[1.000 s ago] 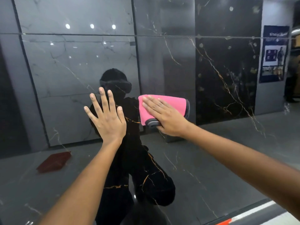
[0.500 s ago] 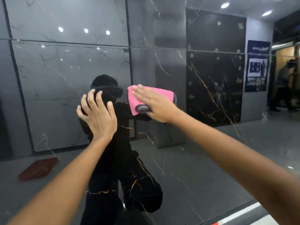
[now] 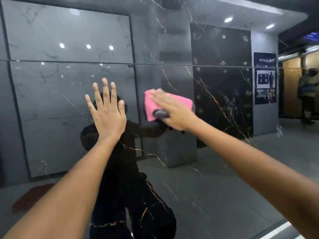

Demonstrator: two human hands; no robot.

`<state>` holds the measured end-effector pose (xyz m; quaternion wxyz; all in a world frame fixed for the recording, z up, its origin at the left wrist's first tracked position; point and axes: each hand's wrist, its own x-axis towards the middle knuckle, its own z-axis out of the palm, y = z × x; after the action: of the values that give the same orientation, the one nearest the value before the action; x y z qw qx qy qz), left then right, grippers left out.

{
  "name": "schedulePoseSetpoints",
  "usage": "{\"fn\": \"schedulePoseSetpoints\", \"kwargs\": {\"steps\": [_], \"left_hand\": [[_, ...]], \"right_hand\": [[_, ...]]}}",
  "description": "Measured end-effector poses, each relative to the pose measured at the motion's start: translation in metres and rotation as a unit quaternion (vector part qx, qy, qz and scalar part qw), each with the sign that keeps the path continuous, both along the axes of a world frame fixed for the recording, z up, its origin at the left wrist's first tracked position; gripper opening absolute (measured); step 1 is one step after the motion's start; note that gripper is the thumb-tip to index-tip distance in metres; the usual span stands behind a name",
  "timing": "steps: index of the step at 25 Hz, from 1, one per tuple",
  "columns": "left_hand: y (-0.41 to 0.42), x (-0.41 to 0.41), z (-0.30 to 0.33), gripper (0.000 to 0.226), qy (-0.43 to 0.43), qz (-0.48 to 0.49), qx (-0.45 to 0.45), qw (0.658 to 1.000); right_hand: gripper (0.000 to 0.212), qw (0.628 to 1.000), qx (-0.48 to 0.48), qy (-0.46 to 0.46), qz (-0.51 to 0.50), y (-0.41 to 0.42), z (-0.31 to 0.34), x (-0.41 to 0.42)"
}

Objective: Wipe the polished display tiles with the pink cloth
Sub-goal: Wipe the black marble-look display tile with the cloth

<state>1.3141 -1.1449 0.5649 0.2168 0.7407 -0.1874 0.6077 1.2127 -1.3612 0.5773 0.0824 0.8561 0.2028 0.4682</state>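
Observation:
A glossy black display tile (image 3: 198,187) with thin gold veins fills the view and mirrors the room. A folded pink cloth (image 3: 183,102) with a grey edge lies flat against the tile near the middle. My right hand (image 3: 170,111) presses on the cloth with straight fingers, covering its lower middle. My left hand (image 3: 107,109) is flat on the tile with fingers spread, just left of the cloth and apart from it. A thin horizontal joint (image 3: 172,65) between tiles runs above both hands.
The tile reflects grey marble wall panels (image 3: 69,100), a dark gold-veined panel (image 3: 222,83), a blue poster (image 3: 265,78), ceiling lights and a person's dark silhouette (image 3: 127,187). A white stripe (image 3: 279,230) shows at the bottom right edge.
My right hand has slid the pink cloth up and a little left on the tile. My left hand's fingers, curled half a second ago, are spread flat again. The camera has tilted upward.

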Motion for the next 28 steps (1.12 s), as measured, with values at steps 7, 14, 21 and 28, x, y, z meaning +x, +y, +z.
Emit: {"fn": "schedulePoseSetpoints", "kwargs": {"steps": [7,14,21,28], "left_hand": [[-0.002,0.003,-0.004,0.063,-0.001,0.028,-0.016,0.999],[-0.002,0.002,-0.006,0.063,-0.006,0.043,-0.011,0.999],[-0.002,0.004,-0.007,0.064,-0.015,0.041,-0.017,0.999],[-0.001,0.002,-0.004,0.06,-0.011,0.034,0.01,0.999]], "right_hand": [[0.056,0.884,0.425,-0.195,0.015,0.031,0.069,0.006],[0.066,0.94,0.302,-0.16,-0.008,-0.012,0.086,-0.002],[0.074,0.993,0.108,-0.042,-0.004,0.04,-0.009,0.016],[0.064,0.798,0.574,-0.172,-0.064,-0.045,0.01,-0.018]]}}
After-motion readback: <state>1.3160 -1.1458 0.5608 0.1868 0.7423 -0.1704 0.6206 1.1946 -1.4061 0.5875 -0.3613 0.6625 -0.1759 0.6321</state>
